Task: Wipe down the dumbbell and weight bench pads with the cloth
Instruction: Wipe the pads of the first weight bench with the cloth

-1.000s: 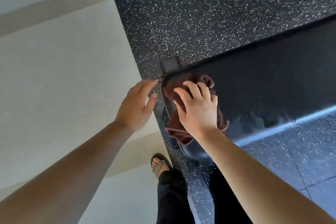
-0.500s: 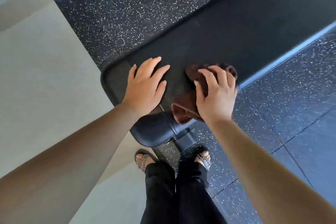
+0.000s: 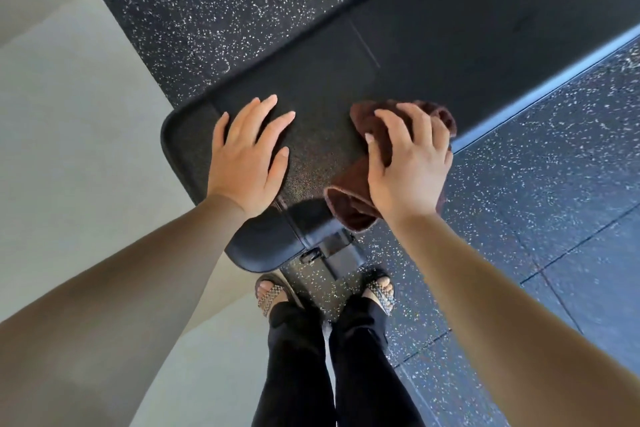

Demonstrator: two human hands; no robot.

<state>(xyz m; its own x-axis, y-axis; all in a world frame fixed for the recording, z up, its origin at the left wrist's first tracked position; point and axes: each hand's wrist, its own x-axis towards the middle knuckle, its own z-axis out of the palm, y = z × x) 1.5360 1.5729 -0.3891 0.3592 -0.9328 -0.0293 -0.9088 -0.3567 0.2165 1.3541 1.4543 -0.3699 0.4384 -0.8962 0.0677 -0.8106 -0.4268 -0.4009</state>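
Observation:
A long black weight bench pad (image 3: 346, 73) runs from the centre to the upper right. My left hand (image 3: 247, 158) lies flat on its near end, fingers spread, holding nothing. My right hand (image 3: 407, 166) presses a crumpled brown cloth (image 3: 353, 194) onto the pad's right edge, fingers curled over it. Part of the cloth hangs off the near edge. A smaller black pad (image 3: 266, 246) sits just below the bench end. No dumbbell is in view.
Black speckled rubber flooring (image 3: 536, 201) surrounds the bench. A pale wall (image 3: 69, 114) fills the left. A bench bracket (image 3: 341, 251) sticks out below the pad, just ahead of my sandalled feet (image 3: 273, 293).
My left hand moved from beside the bench end onto the pad and lies flat. My right hand slid the cloth from the pad's end to its right edge.

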